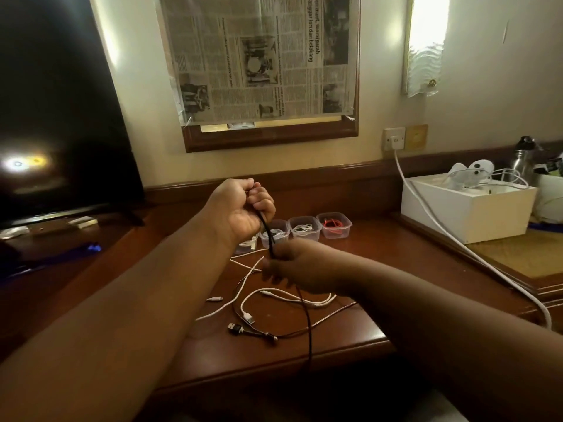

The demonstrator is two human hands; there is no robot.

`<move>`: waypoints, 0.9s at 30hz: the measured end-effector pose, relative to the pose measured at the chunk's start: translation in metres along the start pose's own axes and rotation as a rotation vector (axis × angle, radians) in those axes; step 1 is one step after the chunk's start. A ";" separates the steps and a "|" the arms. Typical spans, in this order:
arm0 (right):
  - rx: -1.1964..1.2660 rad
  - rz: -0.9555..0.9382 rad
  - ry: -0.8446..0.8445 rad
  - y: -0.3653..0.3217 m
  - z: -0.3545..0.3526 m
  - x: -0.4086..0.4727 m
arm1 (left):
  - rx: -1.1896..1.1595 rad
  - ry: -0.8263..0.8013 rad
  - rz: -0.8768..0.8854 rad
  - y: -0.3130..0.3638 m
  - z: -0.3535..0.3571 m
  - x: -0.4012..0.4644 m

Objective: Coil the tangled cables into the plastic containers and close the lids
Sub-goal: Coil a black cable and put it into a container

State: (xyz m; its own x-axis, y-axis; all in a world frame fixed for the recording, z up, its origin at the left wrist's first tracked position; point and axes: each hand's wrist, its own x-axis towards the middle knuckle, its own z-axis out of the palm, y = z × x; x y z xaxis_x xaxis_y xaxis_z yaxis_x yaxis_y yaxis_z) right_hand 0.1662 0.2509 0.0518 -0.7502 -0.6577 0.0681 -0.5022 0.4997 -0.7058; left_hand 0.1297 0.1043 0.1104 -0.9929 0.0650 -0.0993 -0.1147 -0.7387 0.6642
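The left hand (240, 208) and right hand (292, 266) are each gripping the black cable (268, 236), stretched between both grips above the bench (350, 330); four plastic containers (304, 228) are standing behind.

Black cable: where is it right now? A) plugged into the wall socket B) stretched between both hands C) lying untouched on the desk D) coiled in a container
B: the black cable runs from the raised left hand down to the right hand.
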 end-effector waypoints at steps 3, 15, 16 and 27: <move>0.477 -0.019 -0.012 -0.010 0.001 -0.005 | 0.258 0.061 0.056 0.007 -0.007 -0.004; 1.279 -0.110 -0.046 -0.028 -0.015 0.008 | 0.607 0.101 0.268 -0.048 -0.012 -0.042; 1.347 -0.143 0.001 -0.028 -0.016 0.010 | 0.597 0.119 0.261 -0.052 -0.018 -0.038; -0.709 -0.096 0.263 0.039 -0.003 0.020 | 1.683 -0.202 0.452 -0.056 -0.089 -0.035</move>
State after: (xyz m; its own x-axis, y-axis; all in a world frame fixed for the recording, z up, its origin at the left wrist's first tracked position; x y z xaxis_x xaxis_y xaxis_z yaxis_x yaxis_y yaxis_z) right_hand 0.1301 0.2588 0.0273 -0.7225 -0.6047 0.3351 -0.6597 0.7480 -0.0727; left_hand 0.1734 0.0841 0.0110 -0.9257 0.2404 0.2920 0.3731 0.7073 0.6005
